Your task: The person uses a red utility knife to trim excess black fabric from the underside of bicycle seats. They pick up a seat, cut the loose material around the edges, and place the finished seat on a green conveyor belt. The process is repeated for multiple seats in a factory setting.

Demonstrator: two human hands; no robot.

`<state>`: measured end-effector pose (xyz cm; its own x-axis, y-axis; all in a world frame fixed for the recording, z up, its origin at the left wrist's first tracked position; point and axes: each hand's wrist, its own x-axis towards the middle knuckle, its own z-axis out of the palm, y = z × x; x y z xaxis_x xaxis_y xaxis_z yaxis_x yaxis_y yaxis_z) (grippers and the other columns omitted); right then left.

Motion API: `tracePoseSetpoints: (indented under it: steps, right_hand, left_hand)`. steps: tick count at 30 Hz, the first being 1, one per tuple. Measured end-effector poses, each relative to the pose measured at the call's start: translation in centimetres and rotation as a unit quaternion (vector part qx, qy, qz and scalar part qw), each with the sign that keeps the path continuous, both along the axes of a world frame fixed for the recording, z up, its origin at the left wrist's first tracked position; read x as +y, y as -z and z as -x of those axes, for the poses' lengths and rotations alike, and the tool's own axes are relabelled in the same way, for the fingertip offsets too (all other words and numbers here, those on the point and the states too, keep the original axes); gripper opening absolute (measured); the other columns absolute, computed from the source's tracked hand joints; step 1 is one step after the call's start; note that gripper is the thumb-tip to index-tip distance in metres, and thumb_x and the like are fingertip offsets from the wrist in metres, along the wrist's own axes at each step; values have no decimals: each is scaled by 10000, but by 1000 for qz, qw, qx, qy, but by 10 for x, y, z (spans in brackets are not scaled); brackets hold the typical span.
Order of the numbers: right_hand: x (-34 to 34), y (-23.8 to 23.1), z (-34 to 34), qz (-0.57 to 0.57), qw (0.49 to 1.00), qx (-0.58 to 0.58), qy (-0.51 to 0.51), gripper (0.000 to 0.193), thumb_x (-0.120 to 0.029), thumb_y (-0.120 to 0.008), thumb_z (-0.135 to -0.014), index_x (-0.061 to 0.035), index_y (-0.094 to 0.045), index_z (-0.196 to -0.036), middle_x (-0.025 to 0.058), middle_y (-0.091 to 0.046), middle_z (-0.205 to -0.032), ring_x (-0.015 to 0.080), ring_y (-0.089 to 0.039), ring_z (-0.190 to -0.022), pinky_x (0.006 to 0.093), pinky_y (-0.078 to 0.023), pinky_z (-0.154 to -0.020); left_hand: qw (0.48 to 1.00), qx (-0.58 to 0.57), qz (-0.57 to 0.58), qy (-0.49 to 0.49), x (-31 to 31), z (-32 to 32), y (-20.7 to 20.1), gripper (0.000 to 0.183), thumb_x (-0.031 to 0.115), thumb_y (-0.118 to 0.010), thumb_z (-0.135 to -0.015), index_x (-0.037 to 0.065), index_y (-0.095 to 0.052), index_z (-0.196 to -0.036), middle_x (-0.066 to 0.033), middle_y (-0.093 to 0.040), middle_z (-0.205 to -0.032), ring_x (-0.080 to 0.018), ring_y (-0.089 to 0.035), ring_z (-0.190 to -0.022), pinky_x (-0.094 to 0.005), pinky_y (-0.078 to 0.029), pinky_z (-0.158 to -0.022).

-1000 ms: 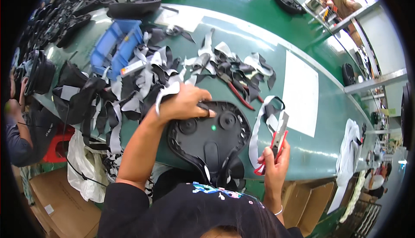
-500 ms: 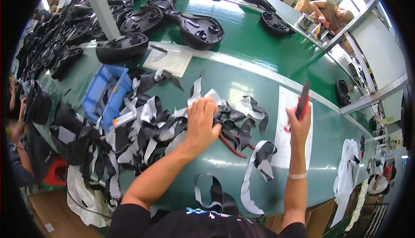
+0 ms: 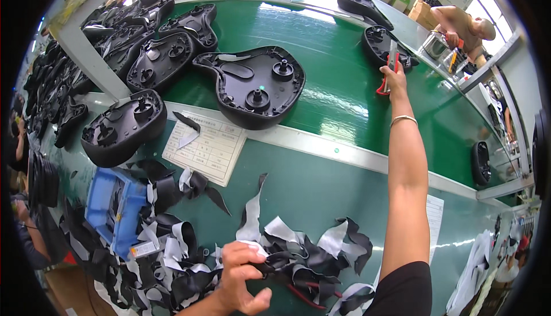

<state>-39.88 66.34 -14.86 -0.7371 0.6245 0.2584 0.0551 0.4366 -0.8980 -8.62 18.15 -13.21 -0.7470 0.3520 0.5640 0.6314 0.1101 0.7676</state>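
My right arm is stretched far across the table, and my right hand (image 3: 395, 78) is closed around red-handled scissors (image 3: 393, 58), their blades pointing away from me. Just beyond them, a black bicycle saddle (image 3: 376, 39) lies underside up on the green belt, partly covered by the hand and tool. Low in the picture my left hand (image 3: 244, 279) hovers at the pile of black and white trimmed strips (image 3: 178, 264), its fingers bent and the thumb well apart. A pale strip lies at its fingertips, with no grip on it visible. Among the strips are red handles (image 3: 307, 296) of another tool.
A large upturned saddle (image 3: 258, 86) lies mid-belt, with several more heaped at left. A blue bin (image 3: 117, 207) stands beside the strips; a printed sheet (image 3: 206, 149) bears a dark scrap. Metal posts (image 3: 86, 52) rise from the table edge. Another person (image 3: 462, 29) works at far right.
My right hand has reached forward over the belt with the scissors. The view has shifted forward, so the strips sit lower. My left hand's thumb has spread away from its fingers.
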Motion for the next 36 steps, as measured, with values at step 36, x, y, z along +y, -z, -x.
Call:
tracePoseSetpoints:
  steps: [36]
  right_hand:
    - [-303, -85, -571, -439, 821, -231, -282, 688, -161, -665, -820, -181, -344, -1428, 93, -492, -676, 265, -518, -500, 385, -401, -440]
  left_hand:
    - [882, -464, 45, 72, -42, -37, -78, 308, 228, -552, -811, -15, -558, -1000, -36, -594, -816, -92, -565, -655, -225, -459, -581]
